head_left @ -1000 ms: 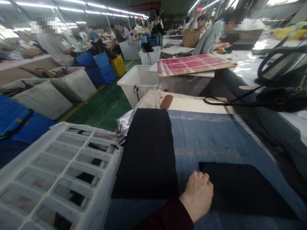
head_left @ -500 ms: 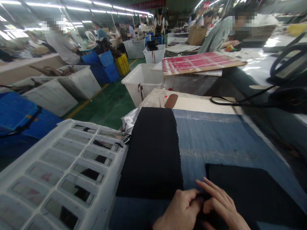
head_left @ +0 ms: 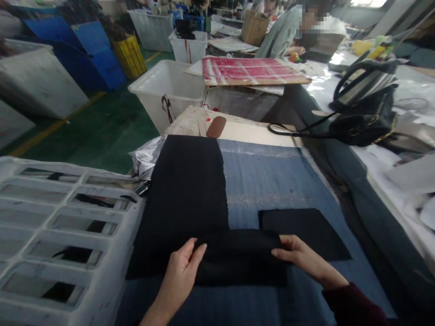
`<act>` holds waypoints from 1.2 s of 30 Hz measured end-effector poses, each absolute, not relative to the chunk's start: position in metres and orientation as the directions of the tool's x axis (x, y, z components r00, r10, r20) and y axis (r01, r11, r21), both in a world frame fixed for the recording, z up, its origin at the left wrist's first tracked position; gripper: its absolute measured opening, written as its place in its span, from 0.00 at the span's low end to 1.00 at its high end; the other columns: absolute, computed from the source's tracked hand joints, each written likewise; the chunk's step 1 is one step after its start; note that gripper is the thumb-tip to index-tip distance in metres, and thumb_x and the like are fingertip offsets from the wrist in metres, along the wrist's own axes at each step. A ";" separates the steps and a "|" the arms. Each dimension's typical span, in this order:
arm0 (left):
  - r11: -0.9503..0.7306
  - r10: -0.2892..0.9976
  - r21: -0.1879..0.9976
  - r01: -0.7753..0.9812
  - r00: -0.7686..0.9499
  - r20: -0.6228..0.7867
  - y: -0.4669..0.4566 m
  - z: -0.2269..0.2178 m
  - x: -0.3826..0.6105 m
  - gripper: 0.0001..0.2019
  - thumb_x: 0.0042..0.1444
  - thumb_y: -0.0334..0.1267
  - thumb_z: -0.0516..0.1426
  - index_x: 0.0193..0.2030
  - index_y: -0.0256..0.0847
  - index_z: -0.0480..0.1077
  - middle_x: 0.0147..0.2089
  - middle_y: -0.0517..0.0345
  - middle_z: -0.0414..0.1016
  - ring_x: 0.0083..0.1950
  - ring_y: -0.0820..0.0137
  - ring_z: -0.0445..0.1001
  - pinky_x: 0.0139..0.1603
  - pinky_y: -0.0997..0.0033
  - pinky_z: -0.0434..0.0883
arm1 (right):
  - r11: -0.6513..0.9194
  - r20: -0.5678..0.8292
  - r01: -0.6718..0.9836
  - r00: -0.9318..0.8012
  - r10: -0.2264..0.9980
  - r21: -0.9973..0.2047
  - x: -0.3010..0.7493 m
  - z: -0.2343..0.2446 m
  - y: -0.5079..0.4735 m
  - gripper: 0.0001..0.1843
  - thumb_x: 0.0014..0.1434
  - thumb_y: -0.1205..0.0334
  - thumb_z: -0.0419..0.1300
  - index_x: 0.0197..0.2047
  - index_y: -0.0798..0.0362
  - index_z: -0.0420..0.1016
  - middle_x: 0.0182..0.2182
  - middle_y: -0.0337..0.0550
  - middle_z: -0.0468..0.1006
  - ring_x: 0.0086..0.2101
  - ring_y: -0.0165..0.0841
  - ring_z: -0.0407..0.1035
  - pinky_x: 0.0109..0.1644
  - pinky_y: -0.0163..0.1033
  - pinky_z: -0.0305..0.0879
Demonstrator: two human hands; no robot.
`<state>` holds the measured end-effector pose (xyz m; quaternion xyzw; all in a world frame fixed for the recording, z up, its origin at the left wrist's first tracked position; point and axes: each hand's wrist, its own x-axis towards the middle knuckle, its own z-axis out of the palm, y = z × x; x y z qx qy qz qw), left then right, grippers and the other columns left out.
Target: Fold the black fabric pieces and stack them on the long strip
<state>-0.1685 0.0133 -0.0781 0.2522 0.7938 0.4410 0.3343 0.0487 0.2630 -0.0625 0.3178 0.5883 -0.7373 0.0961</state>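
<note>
Between my hands a black fabric piece (head_left: 241, 256) is held stretched sideways, its upper part folded or curled over. My left hand (head_left: 185, 267) pinches its left end between thumb and fingers. At the opposite end, my right hand (head_left: 295, 253) grips the edge with the thumb on top. Behind and to the left lies a large black fabric sheet (head_left: 186, 181) with a frayed right edge; the held piece overlaps its lower right part. A smaller black panel (head_left: 306, 231) with a slanted right side rests beyond my right hand. All lie over a blue-grey work surface (head_left: 265, 176).
A white slatted plastic crate (head_left: 44, 226) stands at the left. Past the table's far end are a white bin (head_left: 170, 86) and a red-topped board (head_left: 251, 70). A brown oval piece (head_left: 216, 127) lies at the far edge. On the right sits a black bag (head_left: 365, 113). A person (head_left: 280, 34) works farther back.
My hands have moved apart from close together, and the black fabric piece is now spread between them. The camera view has turned right and downward.
</note>
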 end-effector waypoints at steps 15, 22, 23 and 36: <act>0.656 0.496 0.752 0.070 -0.791 -0.359 -0.065 -0.072 -0.243 0.22 0.60 0.58 0.50 0.25 0.42 0.56 0.24 0.67 0.53 0.27 0.74 0.57 0.27 0.78 0.57 | -0.151 -0.520 0.507 -0.747 0.413 -0.849 -0.036 -0.097 0.182 0.26 0.53 0.38 0.60 0.22 0.52 0.62 0.18 0.32 0.61 0.21 0.26 0.54 0.24 0.33 0.50; 0.721 0.469 0.669 0.182 -0.839 -0.277 -0.068 -0.077 -0.281 0.20 0.60 0.54 0.49 0.24 0.42 0.56 0.21 0.68 0.52 0.24 0.74 0.57 0.26 0.76 0.53 | 0.068 -0.462 0.564 -0.734 0.497 -0.823 -0.082 -0.113 0.180 0.26 0.55 0.37 0.54 0.22 0.50 0.57 0.18 0.31 0.53 0.21 0.27 0.50 0.24 0.35 0.46; 0.734 0.465 0.650 0.198 -0.844 -0.268 -0.067 -0.077 -0.283 0.20 0.60 0.53 0.49 0.24 0.42 0.56 0.20 0.68 0.53 0.23 0.74 0.58 0.26 0.76 0.53 | 0.108 -0.454 0.578 -0.731 0.509 -0.809 -0.084 -0.113 0.180 0.25 0.56 0.38 0.53 0.22 0.50 0.58 0.18 0.31 0.53 0.21 0.28 0.50 0.24 0.35 0.46; 0.796 0.429 0.580 0.175 -0.839 -0.335 -0.066 -0.086 -0.299 0.18 0.58 0.53 0.52 0.29 0.41 0.68 0.21 0.65 0.67 0.24 0.71 0.67 0.27 0.74 0.55 | 0.222 -0.456 0.648 -0.700 0.550 -0.728 -0.082 -0.133 0.182 0.24 0.54 0.39 0.54 0.21 0.50 0.62 0.18 0.34 0.58 0.21 0.30 0.54 0.24 0.36 0.49</act>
